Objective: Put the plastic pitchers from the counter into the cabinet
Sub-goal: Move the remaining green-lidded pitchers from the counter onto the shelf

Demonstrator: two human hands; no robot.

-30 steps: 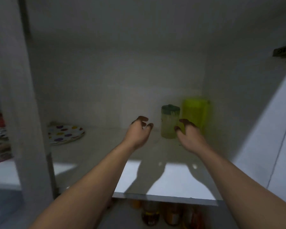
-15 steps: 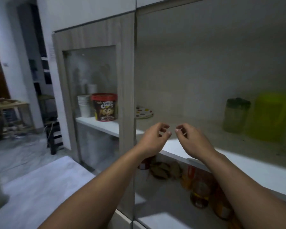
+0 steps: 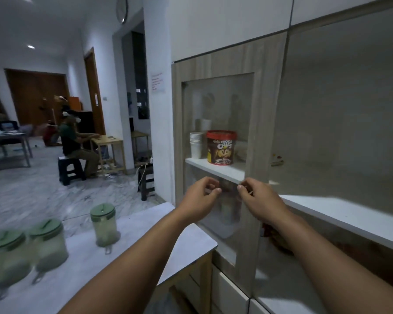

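Note:
Three plastic pitchers with green lids stand on the white counter at the lower left: one nearest the cabinet, a second to its left, a third at the frame's edge. All three are blurred. My left hand and my right hand hover side by side in front of the cabinet's glass door, fingers loosely curled, holding nothing. The open cabinet compartment with its white shelf lies to the right.
Behind the glass door stand a red Choco Chips tub and stacked white cups. A person sits on a stool at a small table across the room. Another dark stool stands near the cabinet's left side.
My view has swung left, away from the inside of the cabinet toward the counter. Both hands have drawn back from the shelf. The pitchers on the shelf have gone out of view.

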